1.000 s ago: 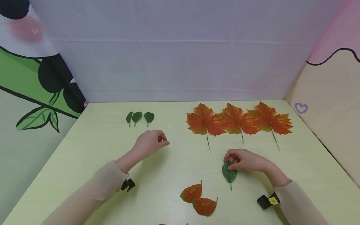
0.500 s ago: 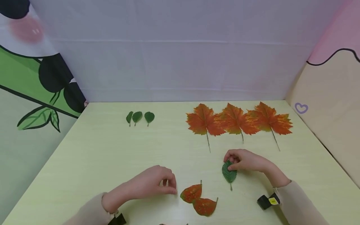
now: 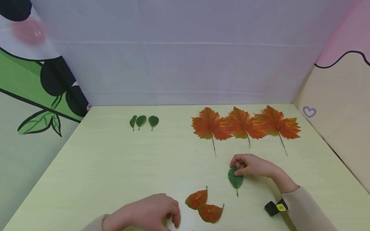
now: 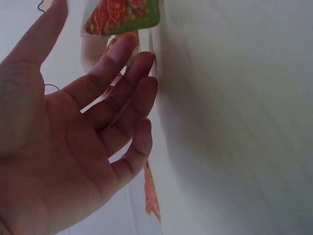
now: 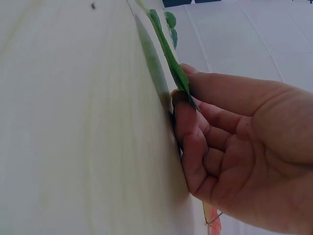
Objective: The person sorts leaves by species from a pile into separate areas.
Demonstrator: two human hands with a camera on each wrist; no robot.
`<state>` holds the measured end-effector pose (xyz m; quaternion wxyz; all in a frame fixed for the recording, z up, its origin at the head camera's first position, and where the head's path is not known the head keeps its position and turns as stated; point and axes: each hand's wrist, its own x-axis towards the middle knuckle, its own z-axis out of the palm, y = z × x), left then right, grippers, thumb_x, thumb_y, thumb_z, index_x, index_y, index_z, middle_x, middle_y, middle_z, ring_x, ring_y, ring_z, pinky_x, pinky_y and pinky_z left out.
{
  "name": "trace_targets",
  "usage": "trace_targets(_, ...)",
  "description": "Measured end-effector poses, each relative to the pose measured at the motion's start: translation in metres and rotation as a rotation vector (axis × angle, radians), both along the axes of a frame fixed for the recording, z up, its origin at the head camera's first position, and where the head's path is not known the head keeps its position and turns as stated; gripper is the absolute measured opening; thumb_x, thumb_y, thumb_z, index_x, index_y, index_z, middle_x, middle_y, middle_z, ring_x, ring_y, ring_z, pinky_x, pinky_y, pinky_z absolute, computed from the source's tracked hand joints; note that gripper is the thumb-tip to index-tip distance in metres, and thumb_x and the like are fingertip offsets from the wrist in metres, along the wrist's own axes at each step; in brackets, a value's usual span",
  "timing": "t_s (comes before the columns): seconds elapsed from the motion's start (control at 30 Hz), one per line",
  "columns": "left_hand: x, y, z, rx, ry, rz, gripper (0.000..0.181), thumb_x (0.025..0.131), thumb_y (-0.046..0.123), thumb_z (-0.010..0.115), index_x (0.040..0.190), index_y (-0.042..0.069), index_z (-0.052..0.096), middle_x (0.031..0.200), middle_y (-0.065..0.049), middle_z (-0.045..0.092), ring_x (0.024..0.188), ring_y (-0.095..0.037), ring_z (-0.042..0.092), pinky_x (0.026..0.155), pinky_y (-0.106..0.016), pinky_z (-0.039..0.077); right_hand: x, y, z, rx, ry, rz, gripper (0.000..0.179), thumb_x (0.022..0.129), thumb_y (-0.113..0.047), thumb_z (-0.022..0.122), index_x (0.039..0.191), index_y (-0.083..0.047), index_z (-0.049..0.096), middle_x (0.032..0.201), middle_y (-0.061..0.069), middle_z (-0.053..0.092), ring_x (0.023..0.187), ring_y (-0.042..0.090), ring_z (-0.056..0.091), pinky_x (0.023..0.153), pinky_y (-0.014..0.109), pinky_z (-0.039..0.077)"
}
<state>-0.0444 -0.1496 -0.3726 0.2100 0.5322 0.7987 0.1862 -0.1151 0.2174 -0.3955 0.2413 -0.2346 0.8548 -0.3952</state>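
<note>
My right hand [image 3: 251, 165] pinches a green, serrated leaf [image 3: 235, 178] between thumb and fingers, its stem pointing toward me. In the right wrist view the same leaf [image 5: 171, 58] is seen edge-on, tilted just over the table. At the front of the table is my left hand [image 3: 150, 211], with nothing in its grasp; its fingers [image 4: 129, 98] are loosely bent, thumb apart. A red leaf with a green edge [image 4: 124, 17] shows just past the fingertips in the left wrist view. Two red-orange leaves [image 3: 210, 213] lie touching on the table, right of the left hand.
Three orange maple leaves [image 3: 245, 123] overlap in a row at the table's back right, stems toward me. Several small round green leaves [image 3: 141, 120] lie at the back left. A pale cloth wall [image 3: 185, 64] rises behind the table [image 3: 95, 160].
My left hand has moved from near the small green leaves down toward the table's front edge, its fingers spreading. The right hand has stayed in place with the green leaf.
</note>
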Motion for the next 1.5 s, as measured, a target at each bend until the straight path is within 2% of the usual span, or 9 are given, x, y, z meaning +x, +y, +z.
trace_targets(0.3,0.003,0.000,-0.004,0.019,0.132,-0.120,0.012,0.085,0.036,0.061,0.076,0.030,0.065,0.081,0.025,0.051,0.070,0.013,0.041,0.066,-0.009,0.030,-0.002,0.000,0.000,0.005,0.012,-0.003,0.022,0.083,-0.017,0.066,0.099,-0.006,0.057,0.073,0.000,0.045,0.066,0.009,0.042,0.058,0.021,0.036)
trace_targets(0.37,0.003,-0.001,-0.005,0.041,0.130,-0.129,0.013,0.086,0.033,0.061,0.074,0.027,0.064,0.079,0.023,0.051,0.067,0.013,0.040,0.066,-0.008,0.030,-0.002,0.000,0.000,0.006,0.012,-0.002,0.022,0.082,-0.017,0.066,0.099,-0.005,0.057,0.073,0.000,0.045,0.065,0.009,0.042,0.058,0.021,0.036)
trace_targets(0.43,0.001,-0.002,-0.005,0.047,0.070,-0.115,0.013,0.087,0.031,0.060,0.075,0.025,0.062,0.078,0.022,0.051,0.066,0.011,0.039,0.066,-0.008,0.032,-0.002,0.000,0.000,0.009,0.012,-0.001,0.022,0.082,-0.017,0.066,0.099,-0.005,0.057,0.073,-0.001,0.046,0.066,0.009,0.042,0.058,0.021,0.036)
trace_targets(0.6,-0.002,-0.007,0.001,0.036,-0.146,-0.024,0.005,0.084,0.020,0.062,0.081,0.022,0.058,0.075,0.021,0.051,0.064,0.008,0.040,0.064,-0.009,0.038,-0.002,0.000,-0.001,0.009,0.014,0.000,0.021,0.083,-0.016,0.066,0.099,-0.005,0.057,0.073,0.000,0.046,0.066,0.009,0.042,0.058,0.021,0.036)
trace_targets(0.7,-0.005,-0.010,0.006,0.057,-0.195,0.027,0.012,0.081,0.011,0.062,0.082,0.021,0.056,0.075,0.021,0.053,0.065,0.008,0.043,0.063,-0.010,0.042,-0.003,0.000,0.000,0.008,0.014,-0.003,0.022,0.082,-0.016,0.066,0.099,-0.005,0.057,0.073,0.000,0.046,0.066,0.009,0.043,0.058,0.021,0.036)
trace_targets(0.93,-0.017,-0.021,0.014,0.102,-0.184,0.170,0.018,0.082,0.008,0.061,0.080,0.026,0.056,0.079,0.021,0.055,0.074,0.005,0.051,0.070,-0.019,0.046,-0.003,0.000,0.000,0.011,0.005,-0.006,0.021,0.082,-0.016,0.066,0.098,-0.005,0.057,0.073,-0.001,0.045,0.066,0.009,0.042,0.058,0.021,0.036)
trace_targets(1.17,-0.037,-0.042,0.022,0.264,-0.213,0.259,0.018,0.086,0.009,0.059,0.088,0.026,0.056,0.085,0.015,0.059,0.078,-0.002,0.056,0.072,-0.025,0.049,-0.002,0.000,-0.002,0.012,0.008,-0.005,0.021,0.082,-0.016,0.066,0.098,-0.006,0.057,0.073,-0.001,0.045,0.066,0.009,0.042,0.058,0.021,0.036)
trace_targets(1.33,-0.055,-0.062,0.026,0.331,-0.145,0.338,0.017,0.087,0.007,0.059,0.092,0.023,0.056,0.087,0.011,0.059,0.079,-0.006,0.056,0.075,-0.026,0.046,-0.002,0.000,-0.002,0.016,0.011,-0.005,0.021,0.082,-0.016,0.066,0.098,-0.006,0.058,0.073,-0.001,0.045,0.067,0.009,0.043,0.058,0.021,0.036)
trace_targets(1.5,-0.071,-0.078,0.034,0.320,-0.097,0.478,0.015,0.089,0.007,0.055,0.094,0.021,0.056,0.090,0.007,0.059,0.082,-0.009,0.057,0.079,-0.027,0.045,-0.001,0.000,-0.002,0.019,0.011,-0.003,0.021,0.082,-0.016,0.066,0.098,-0.006,0.058,0.074,-0.001,0.046,0.067,0.009,0.043,0.059,0.021,0.036)
